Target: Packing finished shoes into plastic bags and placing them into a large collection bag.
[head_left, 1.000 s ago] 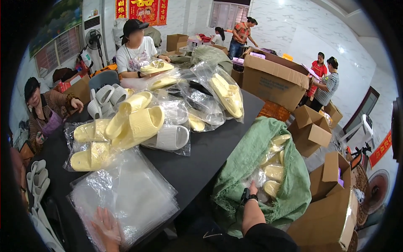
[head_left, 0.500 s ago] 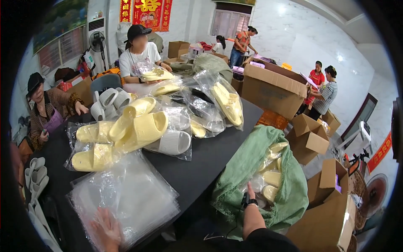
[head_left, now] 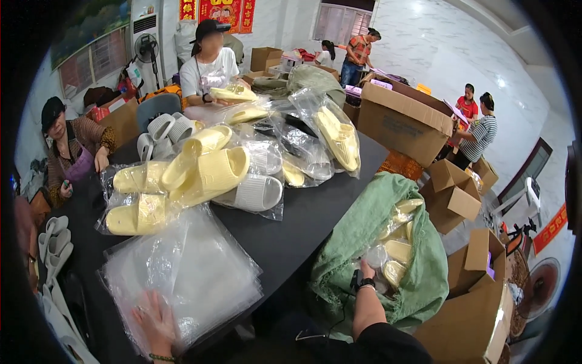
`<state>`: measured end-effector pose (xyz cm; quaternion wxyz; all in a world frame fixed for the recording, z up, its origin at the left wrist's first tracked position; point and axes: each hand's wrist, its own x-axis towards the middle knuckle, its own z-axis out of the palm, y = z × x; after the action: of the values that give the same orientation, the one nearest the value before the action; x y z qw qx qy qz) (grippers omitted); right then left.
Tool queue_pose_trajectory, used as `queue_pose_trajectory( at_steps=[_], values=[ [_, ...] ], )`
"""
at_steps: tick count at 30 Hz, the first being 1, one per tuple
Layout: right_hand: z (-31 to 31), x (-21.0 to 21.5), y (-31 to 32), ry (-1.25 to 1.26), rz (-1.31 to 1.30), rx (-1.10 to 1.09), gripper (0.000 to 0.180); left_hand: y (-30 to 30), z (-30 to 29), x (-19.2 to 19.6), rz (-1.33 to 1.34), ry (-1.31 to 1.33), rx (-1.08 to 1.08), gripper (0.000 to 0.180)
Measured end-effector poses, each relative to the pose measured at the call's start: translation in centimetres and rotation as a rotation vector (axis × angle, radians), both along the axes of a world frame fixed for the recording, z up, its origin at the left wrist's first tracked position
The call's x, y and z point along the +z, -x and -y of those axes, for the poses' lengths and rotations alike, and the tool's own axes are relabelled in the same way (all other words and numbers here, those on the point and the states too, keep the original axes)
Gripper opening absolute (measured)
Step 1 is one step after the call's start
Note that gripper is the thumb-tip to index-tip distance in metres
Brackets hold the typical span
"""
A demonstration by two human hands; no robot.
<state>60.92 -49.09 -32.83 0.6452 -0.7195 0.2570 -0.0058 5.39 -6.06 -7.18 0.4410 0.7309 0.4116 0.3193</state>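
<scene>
My left hand (head_left: 156, 321) lies spread, fingers apart, on a stack of clear plastic bags (head_left: 206, 267) at the table's near edge. My right hand (head_left: 367, 272), a dark band at its wrist, reaches into a green woven sack (head_left: 339, 242) at the right. Inside, it is beside bagged yellow slippers (head_left: 397, 250) and a pale grey bagged piece (head_left: 376, 256). Its fingers are mostly hidden, so a grip cannot be made out. Beyond the bag stack, yellow slippers (head_left: 212, 173) and grey slippers (head_left: 257, 193) in clear bags are heaped on the table.
The black table (head_left: 303, 224) runs off diagonally. Loose grey slippers (head_left: 56, 246) line its left edge. Across it a person in a white shirt (head_left: 209, 76) handles bagged slippers; another person (head_left: 76, 142) sits left. Cardboard boxes (head_left: 451, 197) stand right, beyond the sack.
My right hand has sunk slightly deeper among the slippers in the sack. My left hand stays on the bags. The view has shifted a little; the person at the left has drawn a hand closer.
</scene>
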Motion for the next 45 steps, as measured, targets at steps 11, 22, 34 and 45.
queue_pose_trajectory(
  at_steps=[11,22,34,45],
  values=[
    [2.6,0.0,-2.5,0.306,-0.148,-0.083,0.087,-1.7,0.2,1.8,-0.935,-0.528,0.018,0.067],
    [8.7,6.6,3.1,0.312,0.087,-0.068,0.064,-0.9,0.7,2.5,-0.879,-0.512,0.011,0.06],
    [15.2,30.3,9.7,-0.093,0.5,-0.102,0.045,-1.4,0.6,2.2,-0.845,-0.54,0.003,0.058],
    [-7.1,43.1,10.2,-0.199,0.797,0.371,0.043,-0.4,0.6,1.4,-0.901,-0.48,0.096,0.057]
  ],
)
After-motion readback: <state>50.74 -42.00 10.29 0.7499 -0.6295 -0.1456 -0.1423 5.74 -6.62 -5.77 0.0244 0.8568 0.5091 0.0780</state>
